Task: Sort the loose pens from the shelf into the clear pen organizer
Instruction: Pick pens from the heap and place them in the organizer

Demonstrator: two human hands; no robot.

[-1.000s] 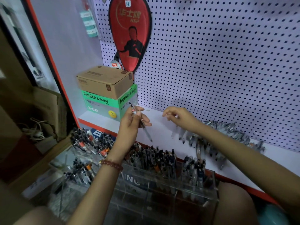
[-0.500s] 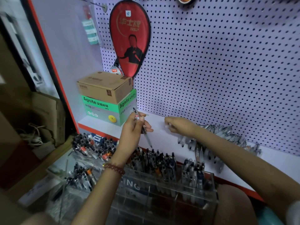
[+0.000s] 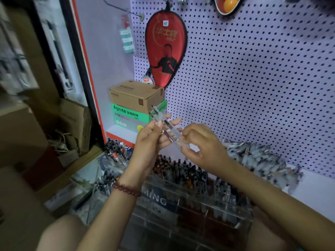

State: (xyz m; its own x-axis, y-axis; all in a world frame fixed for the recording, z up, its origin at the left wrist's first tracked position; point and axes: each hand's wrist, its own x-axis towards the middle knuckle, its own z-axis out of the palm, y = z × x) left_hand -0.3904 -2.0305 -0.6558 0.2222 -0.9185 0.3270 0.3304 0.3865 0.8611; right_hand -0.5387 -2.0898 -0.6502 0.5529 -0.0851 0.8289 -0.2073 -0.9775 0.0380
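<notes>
pens (image 3: 164,122) | held mid-air over clear pen organizer (image 3: 190,201), left of loose pile (image 3: 257,160) on shelf (image 3: 311,194) | left hand (image 3: 148,142) grips the bundle; right hand (image 3: 201,144) pinches one transparent pen (image 3: 178,140) against it | likely gathering a handful before slotting

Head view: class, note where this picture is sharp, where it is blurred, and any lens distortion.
Head view: pegboard and red paddle case fairly sharp; left edge smeared by blur; loose pens on the shelf and the held pens look soft; the hole rows slant and bow, a wide-angle effect.
</notes>
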